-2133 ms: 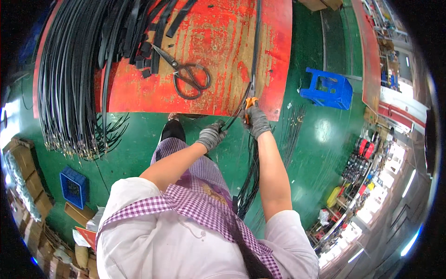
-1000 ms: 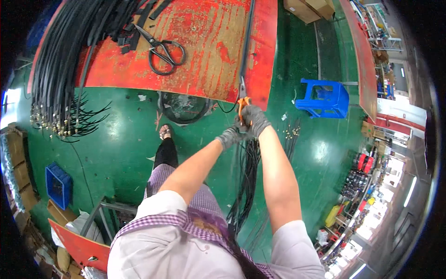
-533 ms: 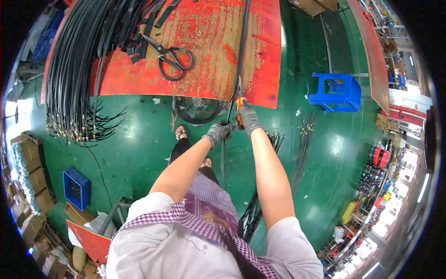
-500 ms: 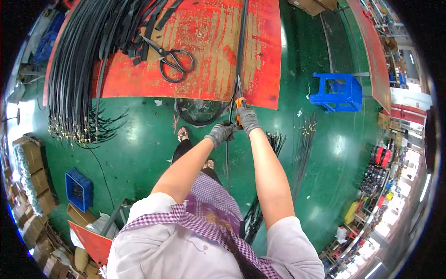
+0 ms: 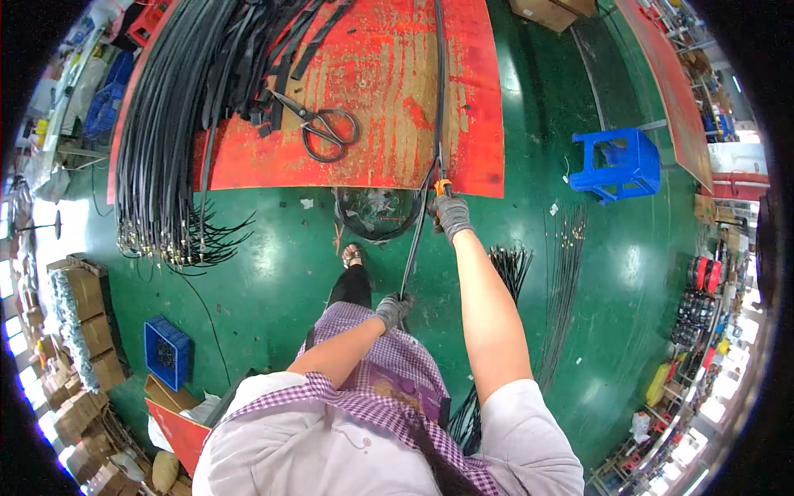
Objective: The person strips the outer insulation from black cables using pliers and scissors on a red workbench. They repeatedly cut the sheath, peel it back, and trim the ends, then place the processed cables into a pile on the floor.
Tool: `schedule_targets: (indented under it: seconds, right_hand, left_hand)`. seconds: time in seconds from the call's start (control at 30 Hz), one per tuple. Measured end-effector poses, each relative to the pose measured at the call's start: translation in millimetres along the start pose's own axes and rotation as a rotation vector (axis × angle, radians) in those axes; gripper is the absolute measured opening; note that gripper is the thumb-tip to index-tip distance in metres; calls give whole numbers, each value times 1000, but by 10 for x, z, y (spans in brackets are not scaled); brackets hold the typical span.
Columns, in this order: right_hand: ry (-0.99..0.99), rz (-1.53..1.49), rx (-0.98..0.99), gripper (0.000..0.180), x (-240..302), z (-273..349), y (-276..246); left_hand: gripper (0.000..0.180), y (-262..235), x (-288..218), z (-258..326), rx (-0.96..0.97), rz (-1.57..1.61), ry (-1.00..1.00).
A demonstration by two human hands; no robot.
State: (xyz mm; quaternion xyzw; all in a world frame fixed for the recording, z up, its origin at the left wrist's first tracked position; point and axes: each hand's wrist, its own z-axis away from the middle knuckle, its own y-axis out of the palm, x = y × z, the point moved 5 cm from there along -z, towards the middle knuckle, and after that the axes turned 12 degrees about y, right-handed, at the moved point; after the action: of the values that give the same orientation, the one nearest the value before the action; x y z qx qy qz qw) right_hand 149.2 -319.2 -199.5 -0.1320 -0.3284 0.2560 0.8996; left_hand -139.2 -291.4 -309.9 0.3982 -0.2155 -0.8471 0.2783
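Observation:
Gloved in grey, my right hand (image 5: pixel 452 215) is closed on orange-handled scissors (image 5: pixel 443 188) at the table's near edge. Their blades point away from me, beside a long black cable (image 5: pixel 438 99) that runs down the table. My left hand (image 5: pixel 392 312), also gloved, is closed around the black cable strands (image 5: pixel 413 256) close to my apron, so they stretch between the edge and my body. On the worn red table (image 5: pixel 475 157) lies a second pair of scissors (image 5: pixel 328 135) with black handles, its blades spread a little. Small black offcuts surround its tips.
A thick bundle of black cables (image 5: pixel 165 140) hangs over the table's left edge, metal ends downward. Below the table sits a clear bag (image 5: pixel 376 217) with coiled black cable. A blue stool (image 5: pixel 616 165) stands right; more cables (image 5: pixel 562 281) hang nearby. A blue crate (image 5: pixel 167 351) is at lower left.
My left hand has moved from beside the right hand down toward my body, drawing the strands along. The right hand with the scissors stays near the table edge. The view has shifted slightly.

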Motion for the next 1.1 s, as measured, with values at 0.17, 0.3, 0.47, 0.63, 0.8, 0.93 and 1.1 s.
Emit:
schedule_targets:
  seconds: [0.17, 0.3, 0.47, 0.63, 0.8, 0.93, 1.1]
  right_hand:
    - [17, -136, 33, 17, 209, 243, 39]
    - [25, -146, 66, 21, 465, 615, -44]
    - [-166, 326, -69, 25, 139, 400, 117]
    - [31, 52, -97, 34, 29, 285, 71]
    - [-40, 256, -153, 32, 32, 407, 136]
    - [-179, 517, -188, 28, -152, 407, 135]
    - [125, 207, -110, 26, 181, 611, 152]
  left_hand:
    - [15, -186, 219, -5, -323, 422, -246]
    - [31, 279, -815, 126, -342, -172, 148]
    - [28, 937, -1852, 24, -326, -233, 88]
    - [26, 1058, -1689, 189, -328, -224, 15]
    - [35, 733, -1387, 188, -240, -268, -29]
    - [37, 462, -794, 145, -220, -113, 105]
    - [33, 460, -1099, 278, -283, -435, -5]
